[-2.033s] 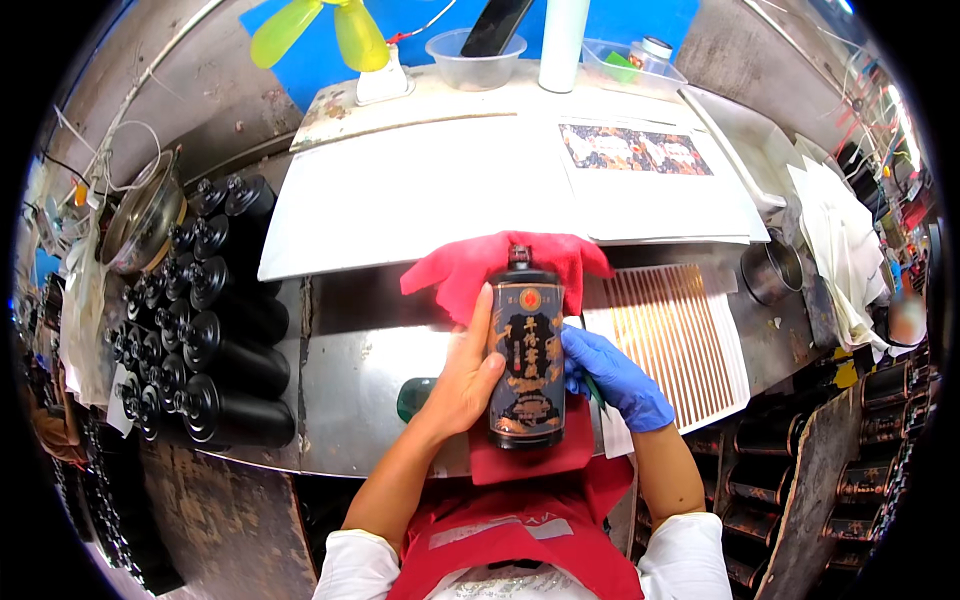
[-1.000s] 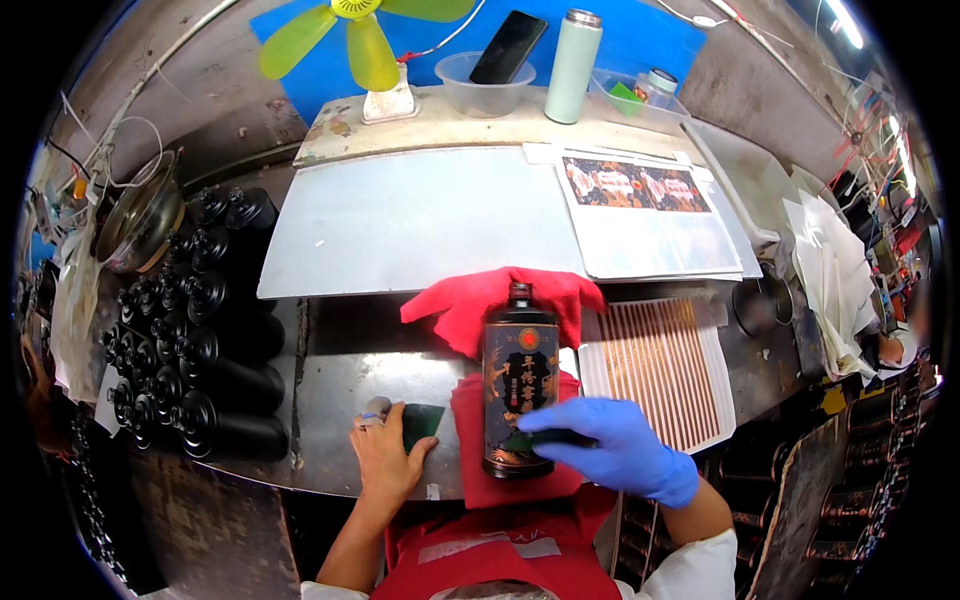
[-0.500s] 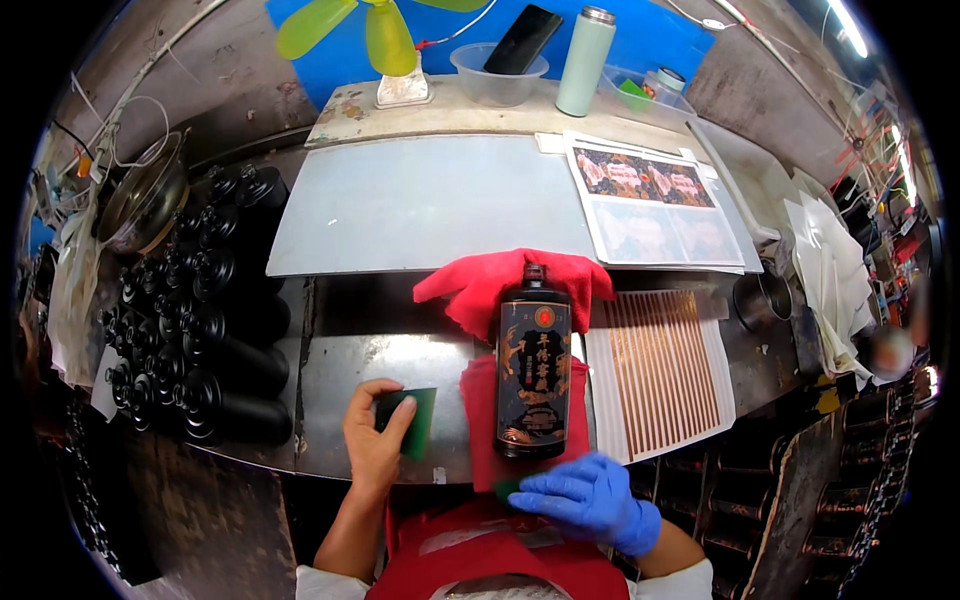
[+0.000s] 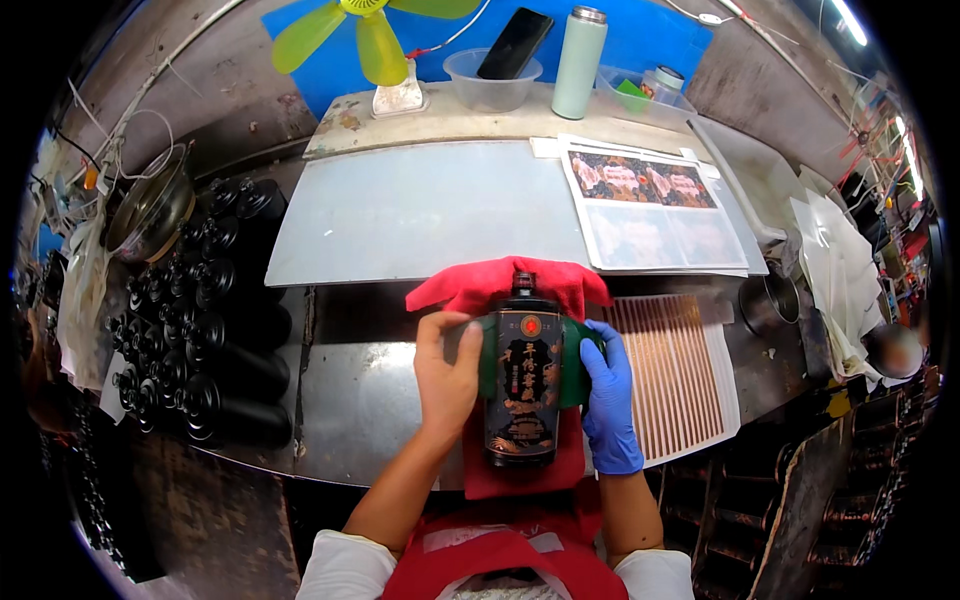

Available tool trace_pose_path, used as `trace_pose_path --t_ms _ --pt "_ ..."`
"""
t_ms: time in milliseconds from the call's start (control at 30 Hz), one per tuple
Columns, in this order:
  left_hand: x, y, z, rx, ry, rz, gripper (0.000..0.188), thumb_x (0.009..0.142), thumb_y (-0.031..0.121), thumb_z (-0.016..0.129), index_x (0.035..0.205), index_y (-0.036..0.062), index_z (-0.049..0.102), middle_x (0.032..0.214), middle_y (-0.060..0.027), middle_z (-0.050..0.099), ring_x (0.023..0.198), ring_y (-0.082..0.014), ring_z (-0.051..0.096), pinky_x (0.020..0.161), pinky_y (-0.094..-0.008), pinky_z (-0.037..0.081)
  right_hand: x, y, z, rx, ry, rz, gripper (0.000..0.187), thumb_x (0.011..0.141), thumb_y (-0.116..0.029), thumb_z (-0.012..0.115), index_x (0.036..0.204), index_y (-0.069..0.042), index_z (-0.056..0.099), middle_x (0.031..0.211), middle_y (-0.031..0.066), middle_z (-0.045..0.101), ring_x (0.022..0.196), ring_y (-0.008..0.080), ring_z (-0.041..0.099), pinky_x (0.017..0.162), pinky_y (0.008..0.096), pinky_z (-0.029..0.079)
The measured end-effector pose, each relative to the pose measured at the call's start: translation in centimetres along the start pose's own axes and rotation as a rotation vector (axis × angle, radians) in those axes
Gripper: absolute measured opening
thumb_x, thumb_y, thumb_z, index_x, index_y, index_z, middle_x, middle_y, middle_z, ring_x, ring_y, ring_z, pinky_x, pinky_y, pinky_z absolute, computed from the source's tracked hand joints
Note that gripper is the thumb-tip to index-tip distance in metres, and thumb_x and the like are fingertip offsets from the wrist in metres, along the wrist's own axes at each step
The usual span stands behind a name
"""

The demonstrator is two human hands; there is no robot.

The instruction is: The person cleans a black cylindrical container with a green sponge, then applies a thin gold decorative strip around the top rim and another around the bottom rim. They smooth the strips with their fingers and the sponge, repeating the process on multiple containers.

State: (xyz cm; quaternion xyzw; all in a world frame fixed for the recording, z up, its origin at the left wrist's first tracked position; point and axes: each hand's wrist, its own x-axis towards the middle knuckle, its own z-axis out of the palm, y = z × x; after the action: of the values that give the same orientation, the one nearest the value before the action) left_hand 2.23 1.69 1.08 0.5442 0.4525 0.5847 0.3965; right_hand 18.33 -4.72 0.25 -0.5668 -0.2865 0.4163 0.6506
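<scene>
A black bottle (image 4: 522,390) with gold and red decoration lies on a red cloth (image 4: 480,466), its neck pointing away from me. My bare left hand (image 4: 445,368) is closed on a flat green scraper (image 4: 488,358), pressed along the bottle's left side. On the opposite side my right hand (image 4: 610,405), in a blue glove, grips a second green scraper (image 4: 574,365) against the bottle's right edge. A bunched red cloth (image 4: 455,285) lies under and behind the bottle's neck.
Several black bottles (image 4: 235,365) lie stacked at the left. A sheet of copper-coloured strips (image 4: 675,375) lies right of the bottle. Behind are a pale board (image 4: 430,210), printed sheets (image 4: 655,225), a fan (image 4: 385,45), a thermos (image 4: 580,65) and a metal cup (image 4: 770,303).
Both hands have moved up and inward to the bottle's two sides, bringing the green scrapers against it. My right hand has come up from below the bottle. The bottle stays on the cloth.
</scene>
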Motion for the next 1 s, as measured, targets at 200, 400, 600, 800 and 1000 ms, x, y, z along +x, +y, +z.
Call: trace_pose_path --t_ms 200,400,600,800,1000 --pt "-0.7 0.6 -2.1 0.103 0.093 -0.087 0.016 0.084 0.008 0.061 0.096 0.0017 0.053 0.09 -0.0076 0.056 0.08 -0.0133 0.054 0.072 -0.0267 0.045 -1.0 -3.2 -1.2 -0.03 0.039 -0.028 0.026 0.089 -0.006 0.054 0.114 -0.005 0.049 0.1 0.0059 0.056 0.087 0.0104 0.055 0.076 0.0218 0.048" --pt "-3.2 2.0 -0.5 0.037 -0.062 -0.007 0.019 0.085 0.01 0.062 0.1 0.0007 0.054 0.091 -0.0093 0.055 0.085 -0.0159 0.052 0.078 -0.0275 0.042 -3.3 -3.2 1.6 -0.409 -0.081 -0.29 0.03 0.087 -0.009 0.057 0.114 -0.004 0.048 0.102 0.0085 0.055 0.093 0.016 0.054 0.084 0.0276 0.044" --pt "-3.8 -0.6 -2.1 0.076 0.025 -0.057 0.02 0.085 0.012 0.061 0.098 -0.0013 0.053 0.094 -0.0094 0.054 0.09 -0.0179 0.05 0.084 -0.0292 0.04 -2.6 1.0 -2.0 -0.099 -0.019 0.101 0.028 0.088 -0.009 0.056 0.115 -0.004 0.049 0.104 0.0047 0.054 0.094 0.0112 0.051 0.082 0.0237 0.044" --pt "-4.1 2.1 -3.6 0.157 0.064 -0.008 0.022 0.085 0.012 0.063 0.1 -0.0011 0.054 0.095 -0.0119 0.056 0.09 -0.021 0.054 0.083 -0.0293 0.042 -4.8 -4.9 0.1 -0.471 0.023 -0.239 0.027 0.086 -0.006 0.056 0.112 -0.003 0.05 0.101 0.0111 0.059 0.088 0.0183 0.059 0.076 0.0289 0.048" --pt "-6.6 1.9 -2.0 0.045 -0.058 -0.039 0.018 0.087 0.005 0.058 0.102 0.0001 0.051 0.097 -0.0058 0.05 0.09 -0.0132 0.047 0.083 -0.0246 0.038 -6.4 -3.8 2.3 -0.572 -0.01 -0.345 0.03 0.087 -0.012 0.058 0.114 -0.001 0.049 0.106 0.0145 0.057 0.097 0.0241 0.057 0.085 0.0325 0.044"
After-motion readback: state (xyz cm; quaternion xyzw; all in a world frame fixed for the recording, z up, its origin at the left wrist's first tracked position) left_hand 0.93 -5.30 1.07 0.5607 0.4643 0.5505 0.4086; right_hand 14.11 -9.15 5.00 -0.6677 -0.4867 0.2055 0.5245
